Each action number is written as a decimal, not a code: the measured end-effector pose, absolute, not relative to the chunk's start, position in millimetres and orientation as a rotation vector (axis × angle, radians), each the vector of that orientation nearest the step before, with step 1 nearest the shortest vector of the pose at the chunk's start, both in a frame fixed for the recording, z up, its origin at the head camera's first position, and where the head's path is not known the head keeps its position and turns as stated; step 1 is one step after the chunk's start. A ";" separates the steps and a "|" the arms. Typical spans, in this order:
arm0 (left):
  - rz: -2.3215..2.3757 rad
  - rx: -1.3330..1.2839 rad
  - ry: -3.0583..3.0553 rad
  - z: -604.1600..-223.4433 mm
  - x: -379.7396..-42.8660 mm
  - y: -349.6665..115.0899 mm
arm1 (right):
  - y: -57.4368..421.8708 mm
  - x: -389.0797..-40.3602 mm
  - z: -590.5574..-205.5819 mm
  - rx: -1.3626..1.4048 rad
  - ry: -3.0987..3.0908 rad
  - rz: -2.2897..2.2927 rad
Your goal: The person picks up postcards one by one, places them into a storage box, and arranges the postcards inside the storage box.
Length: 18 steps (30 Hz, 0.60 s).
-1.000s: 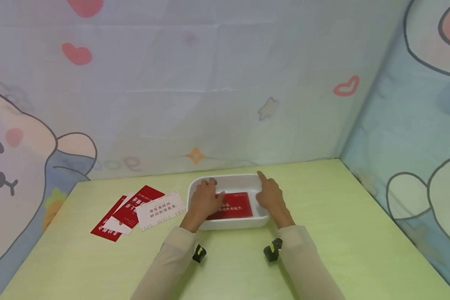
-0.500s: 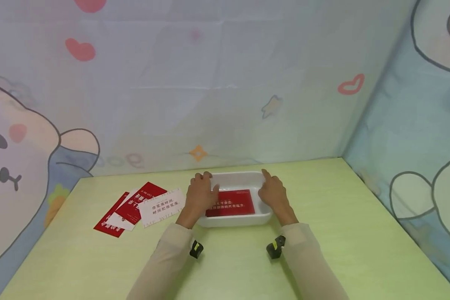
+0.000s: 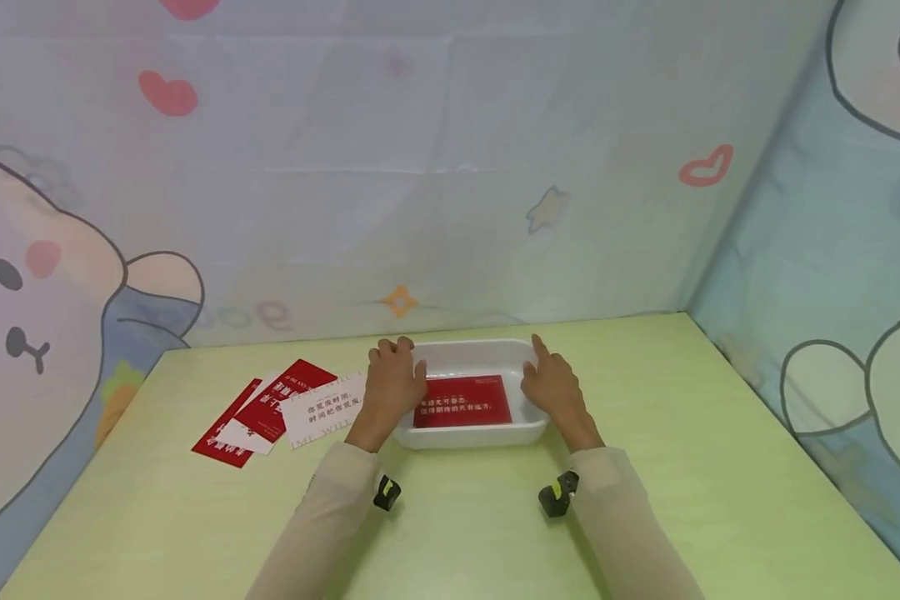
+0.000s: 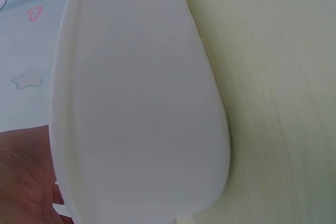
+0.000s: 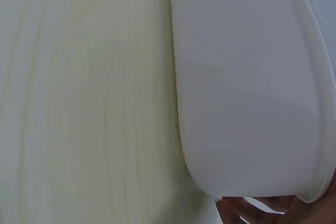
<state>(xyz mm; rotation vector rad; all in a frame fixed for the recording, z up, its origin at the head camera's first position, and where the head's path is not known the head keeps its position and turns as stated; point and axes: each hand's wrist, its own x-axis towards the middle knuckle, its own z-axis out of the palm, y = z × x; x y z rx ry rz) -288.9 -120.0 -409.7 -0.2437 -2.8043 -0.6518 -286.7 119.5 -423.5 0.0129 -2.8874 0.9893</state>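
Observation:
A white rectangular tray [image 3: 472, 438] with rounded corners lies in front of the person, and a red card [image 3: 465, 408] with white lettering lies inside it. My left hand [image 3: 392, 383] grips the tray's left end, thumb over the rim and fingers on the outer side. At the opposite end my right hand [image 3: 557, 387] holds the rim, its index finger extended along the far corner. Both wrist views are filled by the tray's front wall [image 4: 136, 98]; in the right wrist view curled fingers [image 5: 249, 209] show beneath the end rim.
Left of the tray, several red and white printed cards [image 3: 262, 425] overlap in a fan, with a white lettered card [image 3: 326, 408] nearest the left hand. A cartoon-printed cloth [image 3: 450, 167] backs the pale yellow-green table [image 3: 720, 467].
The left hand has shifted left, from over the tray's inside to its left end, uncovering more of the red card. The right hand stays at its end; the head view has shifted slightly.

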 end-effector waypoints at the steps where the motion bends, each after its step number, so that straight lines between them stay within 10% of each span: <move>1: -0.647 -0.235 -2.803 -409.0 -289.0 -120.9 | 119.4 -286.9 -423.7 0.012 -2.886 0.989; 18: -0.748 -0.084 -2.776 -403.2 -290.6 -150.7 | 117.4 -286.3 -423.3 -0.013 -2.880 1.009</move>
